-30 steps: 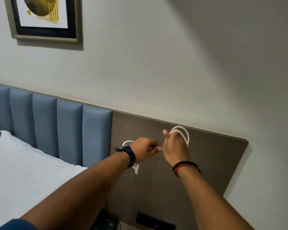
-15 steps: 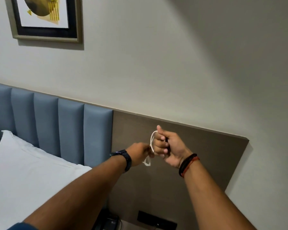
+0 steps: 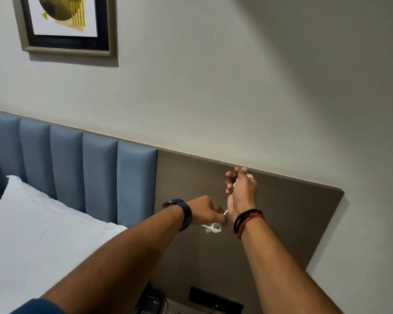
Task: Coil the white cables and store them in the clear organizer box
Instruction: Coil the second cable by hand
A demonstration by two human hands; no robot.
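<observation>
- High in front of the brown wall panel, away from any bench or table, both hands work in the air on one white cable.
- Right hand is the upper one; its fingers are curled close, and a bit of white cable shows at its top and between the fingers, so I judge it holds the wound loops.
- Left hand is lower, just beside the right wrist, pinched narrow on the free end; a small loop and a short tail hang under its fingertips.
- A short piece of cable runs tight from the left fingers up toward the right palm.
- The step in hand seems to be the coiling, probably near its end, because little loose cable remains.
- The next move calls for the left hand to bring the tail around or through the bundle while the right keeps the loops together.
- The clear organizer box is not in view, so storing is not yet done; only the pillow and blue headboard lie to the left.
</observation>
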